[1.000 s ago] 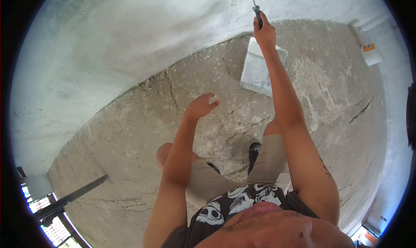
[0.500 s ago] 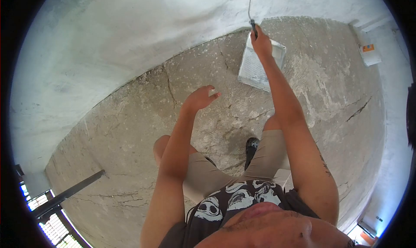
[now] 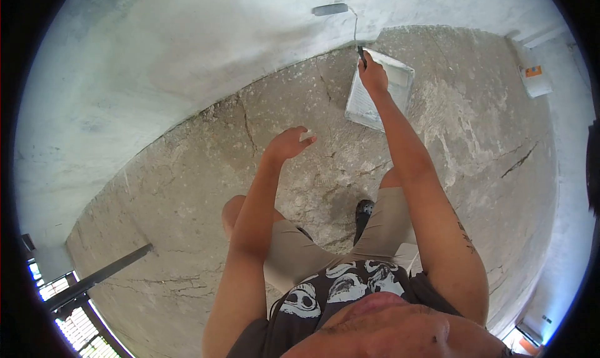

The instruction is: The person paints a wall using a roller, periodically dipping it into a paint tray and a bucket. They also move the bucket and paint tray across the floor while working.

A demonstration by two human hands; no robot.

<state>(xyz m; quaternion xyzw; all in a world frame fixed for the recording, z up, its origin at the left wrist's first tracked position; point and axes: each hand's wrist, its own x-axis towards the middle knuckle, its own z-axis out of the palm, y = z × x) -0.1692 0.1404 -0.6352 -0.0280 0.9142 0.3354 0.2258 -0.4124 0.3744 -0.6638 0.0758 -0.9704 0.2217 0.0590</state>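
Note:
My right hand (image 3: 374,75) is closed around the dark handle of a paint roller (image 3: 330,10). The roller's grey sleeve rests against the whitish wall (image 3: 187,39), low down near the floor, with its thin wire frame running back to the grip. Below and behind that hand lies a paint tray (image 3: 362,106) with a ribbed slope and white paint in it; the hand and forearm cover part of it. My left hand (image 3: 290,143) hovers over the floor to the left of the tray, fingers loosely curved and apart, holding nothing.
The cracked concrete floor (image 3: 187,189) meets the wall in a curved line. A white container with an orange label (image 3: 534,81) stands by the right wall. At the lower left a dark beam (image 3: 106,275) juts out near a barred window (image 3: 81,330).
My right hand has drawn the roller down the wall toward the floor, bringing the sleeve fully into view. My left hand has stayed almost where it was.

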